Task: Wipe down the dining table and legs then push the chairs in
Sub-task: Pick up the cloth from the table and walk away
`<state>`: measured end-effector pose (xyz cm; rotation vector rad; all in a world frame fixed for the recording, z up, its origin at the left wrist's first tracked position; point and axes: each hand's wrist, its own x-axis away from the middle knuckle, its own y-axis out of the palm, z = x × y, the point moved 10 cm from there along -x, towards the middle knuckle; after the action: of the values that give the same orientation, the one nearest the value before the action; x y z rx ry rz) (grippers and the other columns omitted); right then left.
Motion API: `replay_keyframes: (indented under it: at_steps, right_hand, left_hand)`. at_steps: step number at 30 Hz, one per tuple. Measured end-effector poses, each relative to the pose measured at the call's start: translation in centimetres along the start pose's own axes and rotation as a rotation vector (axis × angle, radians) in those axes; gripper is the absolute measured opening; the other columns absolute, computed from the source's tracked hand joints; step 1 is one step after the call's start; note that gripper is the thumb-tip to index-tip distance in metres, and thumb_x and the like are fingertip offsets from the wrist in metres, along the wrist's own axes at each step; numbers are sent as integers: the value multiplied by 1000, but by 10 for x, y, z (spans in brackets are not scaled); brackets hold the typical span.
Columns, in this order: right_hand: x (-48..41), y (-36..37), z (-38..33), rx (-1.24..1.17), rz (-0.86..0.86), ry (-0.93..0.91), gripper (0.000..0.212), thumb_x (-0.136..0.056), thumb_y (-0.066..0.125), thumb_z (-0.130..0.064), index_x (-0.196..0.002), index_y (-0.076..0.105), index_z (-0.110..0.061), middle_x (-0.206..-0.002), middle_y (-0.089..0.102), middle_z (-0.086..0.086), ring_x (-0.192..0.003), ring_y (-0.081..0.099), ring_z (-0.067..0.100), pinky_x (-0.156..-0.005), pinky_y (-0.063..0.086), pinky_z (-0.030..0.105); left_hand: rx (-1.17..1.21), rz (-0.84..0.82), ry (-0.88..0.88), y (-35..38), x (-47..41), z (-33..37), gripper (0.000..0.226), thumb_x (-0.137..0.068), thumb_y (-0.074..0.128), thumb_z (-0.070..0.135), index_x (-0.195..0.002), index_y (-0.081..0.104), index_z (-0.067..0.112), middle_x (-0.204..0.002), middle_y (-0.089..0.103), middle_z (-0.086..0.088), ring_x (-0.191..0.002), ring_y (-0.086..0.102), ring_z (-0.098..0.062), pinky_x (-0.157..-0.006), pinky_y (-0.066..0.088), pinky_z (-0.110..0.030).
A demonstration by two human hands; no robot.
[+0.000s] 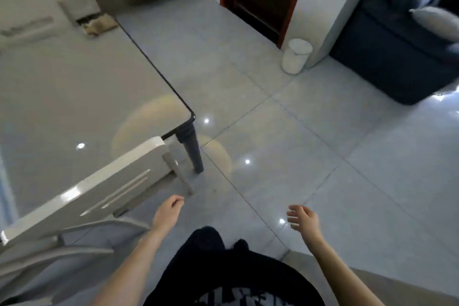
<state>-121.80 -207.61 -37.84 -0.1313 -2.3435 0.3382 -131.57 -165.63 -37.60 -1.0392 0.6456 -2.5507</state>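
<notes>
Torso in black at 6 o'clock | left hand loosely curled, empty, near chair at 8 | right hand relaxed, empty | counter at 10 | likely next: push chair squarely by backrest, clear of leg

Gray tile flr w/ navy sofa

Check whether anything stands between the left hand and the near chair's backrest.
Nothing visible does. The left hand hangs empty just right of the chair backrest, with only floor showing between them.
</notes>
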Motion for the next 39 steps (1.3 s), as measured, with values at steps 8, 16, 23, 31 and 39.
replay_keyframes:
  at_steps: [8,16,23,31,39]
  right_hand:
    - [-69,-2,-32,9,-50,64,20,-96,47,-9,-91,63,2,-84,62,14,-71,57,27,-60,42,30]
    - [-188,30,-147,108,-86,21,22,-96,46,-8,-90,65,2,-85,63,15,-72,59,27,-62,44,31]
    - [-273,4,-251,149,-7,4,20,-96,48,-8,-94,66,1,-94,66,21,-79,63,32,-68,50,36]
    - [-389,26,-368,180,-41,1,21,-97,47,-8,-95,65,2,-92,65,20,-79,62,34,-67,48,36]
    - [-506,159,-534,461,-359,-146,18,-95,51,-13,-92,65,-2,-83,66,15,-73,62,28,-63,48,31]
  left_hand:
    - [172,22,-366,7,-23,-50,19,-98,44,5,-103,61,-1,-73,59,-13,-57,50,-23,-51,36,-24]
    - [304,-34,-428,34,-129,38,18,-99,44,9,-93,60,5,-81,61,-15,-62,51,-25,-57,38,-28]
    - [374,-74,-232,36,-271,233,21,-97,46,13,-85,63,12,-79,64,-8,-63,55,-18,-57,44,-23]
    - [425,38,-153,24,-374,339,25,-97,45,8,-81,64,10,-76,64,-9,-63,56,-18,-58,45,-21]
    - [677,352,-452,22,-374,322,20,-95,52,13,-81,66,10,-80,66,-14,-71,60,-25,-66,46,-32]
